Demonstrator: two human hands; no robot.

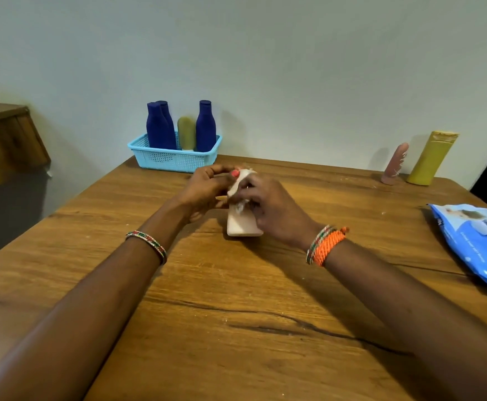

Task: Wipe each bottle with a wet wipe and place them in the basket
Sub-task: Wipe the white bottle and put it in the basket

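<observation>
Two hands meet over one pale pink bottle (pixel 243 225) that lies near the middle of the wooden table (pixel 236 328). The left hand (pixel 204 189) curls its fingers round the far end of the bottle, thumb on top, and appears to steady it so it cannot roll or slide. The right hand (pixel 271 209) pinches a crumpled white wet wipe (pixel 238 188) between thumb and fingertips and presses it against the bottle's upper part, just beside the left thumb. That split makes sense — one hand anchors, the other rubs. Only the near end of the bottle shows past the right fingers; its cap is hidden under the wipe and the knuckles, so which way it points cannot be told.

Beyond the left fingertips, at the far table edge, the light blue basket (pixel 175 160) already holds three dark blue bottles (pixel 206 125) and an olive one (pixel 186 133), all upright. They stand packed toward the rear, which leaves the front strip free for more. Well away from the right fingers, against the wall, a slim pink bottle (pixel 394 163) and a mustard yellow bottle (pixel 431 159) wait their turn — judged unwiped, since they sit outside the basket. The blue wipes packet (pixel 479 244) lies out beyond the right wrist, within easy reach for a fresh sheet.
</observation>
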